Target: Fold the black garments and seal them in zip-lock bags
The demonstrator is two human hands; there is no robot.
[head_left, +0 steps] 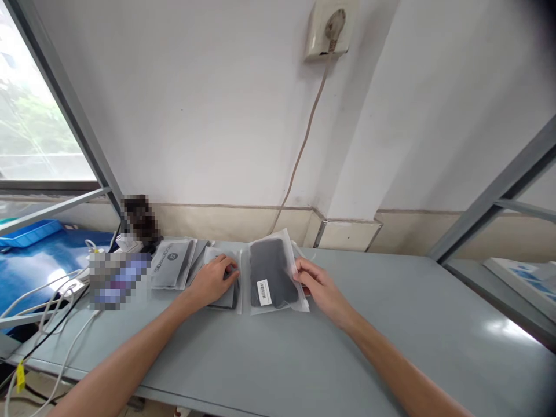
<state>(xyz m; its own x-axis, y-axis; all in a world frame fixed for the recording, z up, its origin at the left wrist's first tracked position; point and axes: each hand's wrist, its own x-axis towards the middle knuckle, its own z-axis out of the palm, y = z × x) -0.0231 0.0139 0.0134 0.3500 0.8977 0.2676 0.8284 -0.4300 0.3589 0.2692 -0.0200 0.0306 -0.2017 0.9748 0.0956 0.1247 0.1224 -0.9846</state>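
Note:
My right hand (316,284) pinches the right edge of a frosted plastic pouch (271,266). Something flat and dark is inside that pouch, and a white barcode label sits near its bottom. To its left, my left hand (217,281) rests with curled fingers on another frosted pouch (228,298) with dark contents; whether the fingers grip it I cannot tell. Further left lie several similar pouches, overlapping, the front one a printed pouch (171,263) with dark lettering and a round logo.
A blurred phone-like screen (124,281) lies at the left beside white cables (65,289) and a power strip (73,286). A blue tray (30,233) stands further left. The grey table (260,359) backs onto a wall with a plugged socket (332,29). A white box (525,284) is at the right.

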